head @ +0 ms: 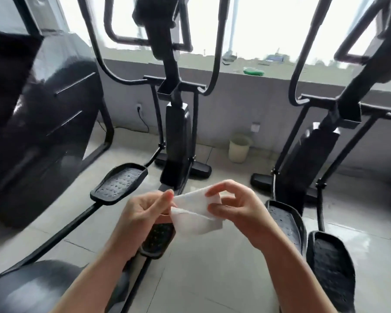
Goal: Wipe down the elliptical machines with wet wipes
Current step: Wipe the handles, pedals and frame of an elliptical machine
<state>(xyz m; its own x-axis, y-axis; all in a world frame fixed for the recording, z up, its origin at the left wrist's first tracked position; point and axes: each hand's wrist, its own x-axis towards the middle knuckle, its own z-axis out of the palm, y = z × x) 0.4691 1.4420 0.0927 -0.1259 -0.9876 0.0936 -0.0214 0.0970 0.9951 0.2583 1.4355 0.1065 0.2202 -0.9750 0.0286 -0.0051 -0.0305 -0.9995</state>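
We see two elliptical machines (177,123) (321,143) and one bin (239,149) between them. In front, left hand (142,211) and right hand (239,211) pinch one wet wipe (194,213).

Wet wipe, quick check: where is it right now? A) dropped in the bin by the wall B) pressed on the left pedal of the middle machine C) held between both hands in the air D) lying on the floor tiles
C: the wet wipe is stretched between the left hand and the right hand, pinched by their fingers, touching no machine.
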